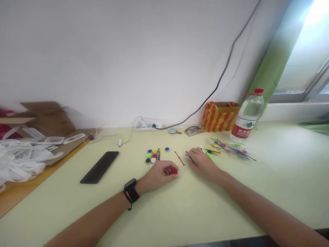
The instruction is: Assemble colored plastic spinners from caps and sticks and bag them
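My left hand (157,176), with a black watch on its wrist, is curled with a small red round piece (175,171) between thumb and fingers. My right hand (202,162) rests low over the table, its fingers closed at a thin blue stick (191,159). Between the hands lies a red stick with arrow-like ends (179,158). Beyond my left hand, several coloured discs sit in rows, among them a green disc (148,155) and a black disc (148,160), beside some upright-lying sticks (158,153). A single blue disc (167,149) lies apart. Green sticks (207,153) show behind my right hand.
Clear bags of coloured parts (240,151) lie at right, before a water bottle (245,118) and a striped paper bag (218,116). A black phone (99,167) lies left. A power strip (148,125) is by the wall; white straps (24,161) pile far left.
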### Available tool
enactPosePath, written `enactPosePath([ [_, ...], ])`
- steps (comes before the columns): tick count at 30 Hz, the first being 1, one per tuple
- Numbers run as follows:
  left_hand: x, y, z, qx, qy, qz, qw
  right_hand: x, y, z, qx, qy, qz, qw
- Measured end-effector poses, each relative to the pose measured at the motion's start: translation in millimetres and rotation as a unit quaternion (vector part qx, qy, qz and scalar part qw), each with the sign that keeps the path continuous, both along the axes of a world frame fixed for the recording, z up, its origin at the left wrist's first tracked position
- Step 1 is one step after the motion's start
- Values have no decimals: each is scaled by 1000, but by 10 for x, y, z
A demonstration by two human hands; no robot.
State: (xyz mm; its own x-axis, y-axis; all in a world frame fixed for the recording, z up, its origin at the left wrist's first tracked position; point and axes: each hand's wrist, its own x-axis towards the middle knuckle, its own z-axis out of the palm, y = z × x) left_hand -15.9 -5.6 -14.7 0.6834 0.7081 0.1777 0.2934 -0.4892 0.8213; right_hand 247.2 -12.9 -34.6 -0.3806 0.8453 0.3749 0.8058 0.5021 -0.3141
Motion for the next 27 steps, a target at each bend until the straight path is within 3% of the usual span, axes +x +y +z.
enactPosePath([
  [4, -4, 36, -31, -48, -22, 3, 999, -108, -79, 43, 5, 1, 106, 994],
  [7, 0, 44, -29, -72, -35, 6, 997, -180, -119, 88, -14, 7, 144, 990],
  [16, 13, 47, -5, -90, -41, 3, 995, -177, -151, 84, -24, 35, 99, 994],
  [22, 16, 74, -40, -100, -40, 7, 994, -154, -102, 38, -16, 14, 130, 991],
  [27, 19, 91, -49, -117, -58, 5, 991, -136, -146, 113, -14, 49, 151, 987],
])
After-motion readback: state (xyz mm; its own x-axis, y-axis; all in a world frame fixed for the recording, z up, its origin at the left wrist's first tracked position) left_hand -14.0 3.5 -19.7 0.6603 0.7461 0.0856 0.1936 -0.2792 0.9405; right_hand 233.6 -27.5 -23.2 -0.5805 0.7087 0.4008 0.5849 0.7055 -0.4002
